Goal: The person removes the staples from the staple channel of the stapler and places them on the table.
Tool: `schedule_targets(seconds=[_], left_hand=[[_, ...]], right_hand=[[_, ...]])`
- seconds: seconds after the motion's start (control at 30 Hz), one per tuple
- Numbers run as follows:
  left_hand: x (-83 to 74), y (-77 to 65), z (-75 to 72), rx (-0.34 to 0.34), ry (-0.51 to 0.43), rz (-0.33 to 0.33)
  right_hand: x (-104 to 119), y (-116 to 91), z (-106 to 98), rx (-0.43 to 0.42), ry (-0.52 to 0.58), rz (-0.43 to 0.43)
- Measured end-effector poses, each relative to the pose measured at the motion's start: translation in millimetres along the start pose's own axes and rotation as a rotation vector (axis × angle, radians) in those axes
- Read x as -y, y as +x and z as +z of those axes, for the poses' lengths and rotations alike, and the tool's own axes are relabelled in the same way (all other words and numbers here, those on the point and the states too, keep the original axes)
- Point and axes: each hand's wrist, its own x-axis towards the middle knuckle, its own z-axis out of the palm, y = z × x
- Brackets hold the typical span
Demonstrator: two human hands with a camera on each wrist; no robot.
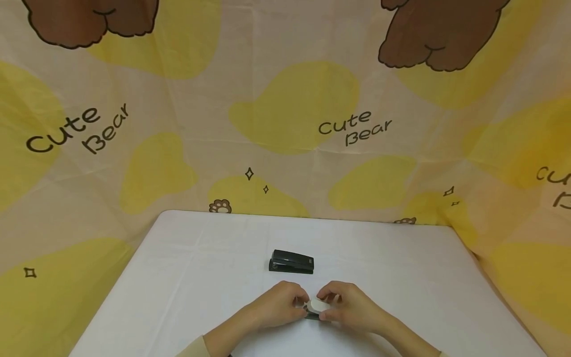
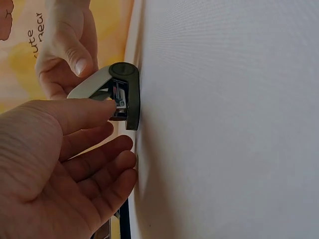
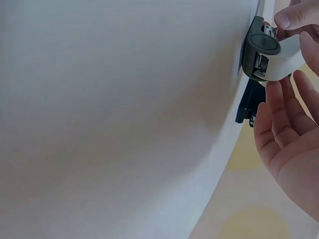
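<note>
A small stapler (image 1: 317,305) with a white top lever and a dark grey base stands on the table between both hands. In the left wrist view its lever is raised at an angle from the base, and metal parts (image 2: 120,94) show inside. My left hand (image 1: 282,305) pinches at the metal inner part with thumb and forefinger, its other fingers loosely bent. From the other side, my right hand (image 1: 352,307) holds the white lever (image 3: 288,62) between thumb and fingers. A black stapler (image 1: 291,262) lies just beyond the hands, touched by neither.
The white table (image 1: 200,277) reaches out to both sides of the hands. Behind it hangs a yellow and cream curtain (image 1: 285,109) printed with bears and lettering, close along the table's back edge.
</note>
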Motion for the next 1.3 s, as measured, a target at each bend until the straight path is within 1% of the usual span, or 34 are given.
schedule_targets(seconds=[0.17, 0.37, 0.57, 0.77, 1.03, 1.3], left_hand=[[1.1, 2.7, 1.8, 0.014, -0.029, -0.003], [0.2, 4.5, 2.3, 0.024, -0.027, -0.015], [0.8, 5.5, 3.4, 0.026, -0.031, -0.011], [2.0, 5.5, 4.8, 0.005, -0.03, -0.013], [0.4, 3.9, 5.2, -0.025, -0.061, -0.032], [-3.2, 3.8, 4.0, -0.021, -0.046, -0.038]], right_hand=[[1.6, 1.3, 1.3, -0.002, 0.025, -0.001], [3.8, 3.5, 4.1, -0.01, 0.061, -0.04], [3.3, 4.1, 6.5, 0.001, 0.068, -0.035], [2.9, 4.9, 6.4, 0.006, 0.08, -0.031], [4.2, 4.6, 4.9, 0.002, 0.056, -0.036], [6.9, 3.2, 2.4, 0.001, 0.065, -0.013]])
